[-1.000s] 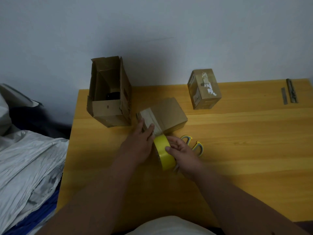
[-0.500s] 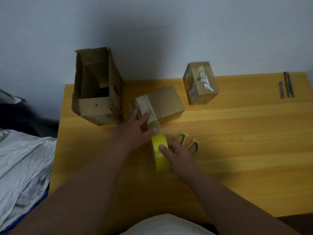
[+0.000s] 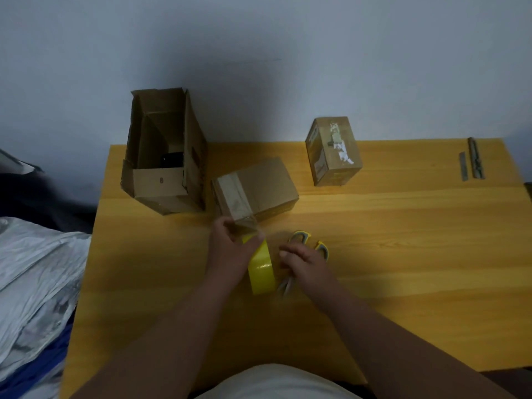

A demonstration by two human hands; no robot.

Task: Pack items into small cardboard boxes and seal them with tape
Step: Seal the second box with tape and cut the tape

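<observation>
One strip of clear tape (image 3: 240, 210) runs from the small box (image 3: 256, 188) at the table's middle down to the yellow roll (image 3: 260, 267), not yet cut. The left hand (image 3: 230, 249) pinches the roll where the strip leaves it; the right hand (image 3: 302, 262) curls around the scissors (image 3: 306, 247), seemingly to cut. Behind, a second box (image 3: 334, 151) already looks taped, while the tall carton (image 3: 165, 156) stands open with something dark inside, probably still to pack.
</observation>
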